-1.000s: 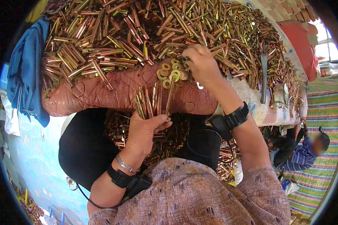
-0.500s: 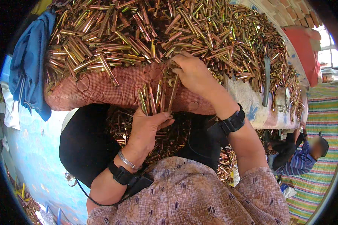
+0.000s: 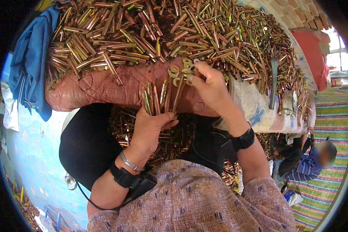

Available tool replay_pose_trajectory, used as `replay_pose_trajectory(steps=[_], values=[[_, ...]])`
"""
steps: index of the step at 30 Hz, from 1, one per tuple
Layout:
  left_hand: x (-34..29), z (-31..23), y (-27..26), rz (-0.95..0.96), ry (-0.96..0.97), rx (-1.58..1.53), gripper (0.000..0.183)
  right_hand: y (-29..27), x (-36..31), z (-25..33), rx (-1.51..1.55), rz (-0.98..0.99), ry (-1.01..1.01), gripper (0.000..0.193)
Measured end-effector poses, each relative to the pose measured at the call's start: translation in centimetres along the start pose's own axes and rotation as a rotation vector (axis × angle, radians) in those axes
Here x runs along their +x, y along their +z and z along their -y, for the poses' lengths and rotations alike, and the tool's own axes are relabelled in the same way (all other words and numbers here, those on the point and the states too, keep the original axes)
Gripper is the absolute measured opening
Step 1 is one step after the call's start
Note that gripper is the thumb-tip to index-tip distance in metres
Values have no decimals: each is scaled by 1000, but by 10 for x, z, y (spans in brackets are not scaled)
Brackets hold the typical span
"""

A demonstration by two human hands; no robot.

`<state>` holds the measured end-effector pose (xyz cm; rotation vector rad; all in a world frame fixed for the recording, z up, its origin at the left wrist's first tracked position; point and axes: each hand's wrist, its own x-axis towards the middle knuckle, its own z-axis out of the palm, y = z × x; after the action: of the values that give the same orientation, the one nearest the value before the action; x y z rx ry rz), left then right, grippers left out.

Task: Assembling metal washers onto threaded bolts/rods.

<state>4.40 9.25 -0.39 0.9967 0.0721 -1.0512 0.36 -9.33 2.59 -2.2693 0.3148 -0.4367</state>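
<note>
Your left hand [image 3: 149, 129] is closed around a fanned bundle of brass tubes [image 3: 158, 98], their tips standing upright against the red checked cushion [image 3: 104, 87] that edges the heap. Your right hand [image 3: 208, 85] pinches one more long tube [image 3: 178, 94] between thumb and fingertips, its lower end touching the bundle; just beside those fingers a few flat brass rings [image 3: 178, 73] lie on the cushion's upper edge.

Going by what shows, the sorting is at an early stage. The bundle in your left grip holds only a handful of pieces, while the big pile of brass casings [image 3: 174, 34] covers the whole tabletop behind the cushion, mixed and unsorted, reaching to the far right rim. More loose brass [image 3: 170, 139] lies in the dark basin [image 3: 85, 147] under your hands, between the cushion and your lap. Whether that lower lot is picked-out stock or rejects cannot be told from here.

A blue cloth [image 3: 29, 73] hangs at the left end of the heap. Another person in a striped shirt [image 3: 309, 170] sits low at your right, well apart from your hands.
</note>
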Motion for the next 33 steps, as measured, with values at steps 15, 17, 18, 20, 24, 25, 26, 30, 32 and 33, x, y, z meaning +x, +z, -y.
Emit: replay_pose_trajectory(steps=[15,17,18,20,24,25,26,30,32,33], values=[[1,0,-2,52,57,282,29,-11,-28,10,-264,11,-203,19],[2,2,-3,60,62,297,29,-12,-36,13,-218,49,-108,18],[4,2,-5,72,78,353,29,-13,-39,14,-172,87,-16,18],[3,2,-7,88,91,410,30,-22,-40,17,-200,97,41,18],[-4,-4,4,48,97,371,25,-38,-41,7,-379,190,20,17],[-6,-4,6,44,114,340,20,-39,-41,4,-453,191,-66,19],[-5,-3,6,46,112,341,20,-39,-41,5,-454,189,-63,19],[1,-1,-4,122,105,509,27,-43,-40,7,-516,256,-75,15],[1,-2,-5,143,96,603,32,-45,-40,10,-588,302,-66,13],[1,-3,-5,150,109,609,33,-46,-40,12,-670,324,-117,13]])
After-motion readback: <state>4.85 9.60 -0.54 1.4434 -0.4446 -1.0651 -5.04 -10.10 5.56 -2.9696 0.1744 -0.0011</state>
